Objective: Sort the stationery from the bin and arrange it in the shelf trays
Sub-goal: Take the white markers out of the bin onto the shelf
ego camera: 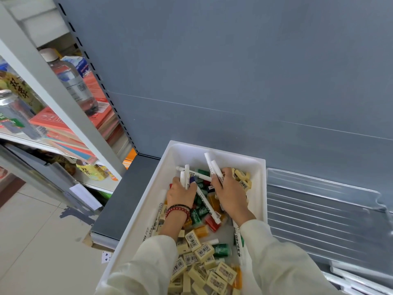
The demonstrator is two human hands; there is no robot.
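Observation:
A white bin [260,188] stands on the grey shelf, full of white markers, cream erasers [204,252] and small green, red and yellow packs [200,216]. Both my hands are inside it. My left hand [180,193], with red bead bracelets at the wrist, grips two white markers [185,176] that stick up from the fist. My right hand [229,189] grips two more white markers [212,165], pointing up and to the left. A clear plastic shelf tray [319,201] lies just right of the bin, and a few white markers [361,282] lie at the lower right.
The grey back panel [234,71] of the shelf rises behind the bin. To the left a white shelf unit [63,107] holds a water bottle [72,79], a can, drink bottles and stacked red and coloured paper [63,128]. Tiled floor [32,241] lies below left.

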